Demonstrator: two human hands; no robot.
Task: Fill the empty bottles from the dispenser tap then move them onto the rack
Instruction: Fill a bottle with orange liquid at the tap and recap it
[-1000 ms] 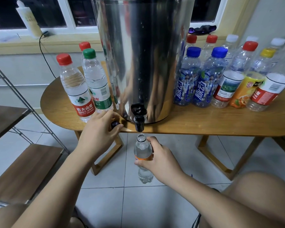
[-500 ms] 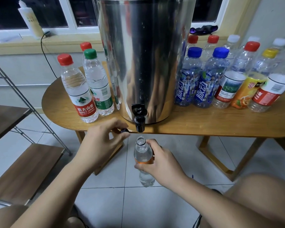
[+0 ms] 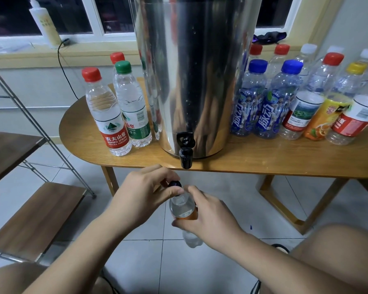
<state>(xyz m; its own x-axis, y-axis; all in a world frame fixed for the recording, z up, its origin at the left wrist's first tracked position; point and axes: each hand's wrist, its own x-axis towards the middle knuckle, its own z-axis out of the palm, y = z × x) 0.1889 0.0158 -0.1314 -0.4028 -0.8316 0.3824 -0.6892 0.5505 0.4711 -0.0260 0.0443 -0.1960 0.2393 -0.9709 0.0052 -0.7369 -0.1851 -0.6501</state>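
Cap, earlier apart, now atop bottle

The left hand, right hand, forearms and knees are all bare.

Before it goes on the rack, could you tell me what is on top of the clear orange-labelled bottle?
A dark round cap, pinched by the left hand, sits atop the bottle; fingers hide the threads.
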